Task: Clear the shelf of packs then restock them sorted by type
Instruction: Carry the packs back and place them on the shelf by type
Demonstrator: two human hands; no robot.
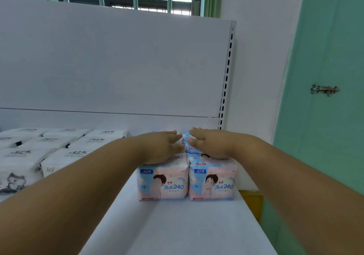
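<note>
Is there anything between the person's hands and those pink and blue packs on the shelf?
Nothing visible. The left hand and the right hand already lie flat on top of the two rows of pink and blue packs. The white packs sit apart, further left on the shelf.

At the lower middle of the frame, the two pink-and-blue packs standing side by side, the left pack (163,181) and the right pack (212,181), each carry "240" in large blue figures after two Chinese characters, with a "10" at the lower left of the face. To the left, one white pack (51,165) shows the letters "kol" on its front edge. The script logos on the other white packs are too blurred to read.
</note>
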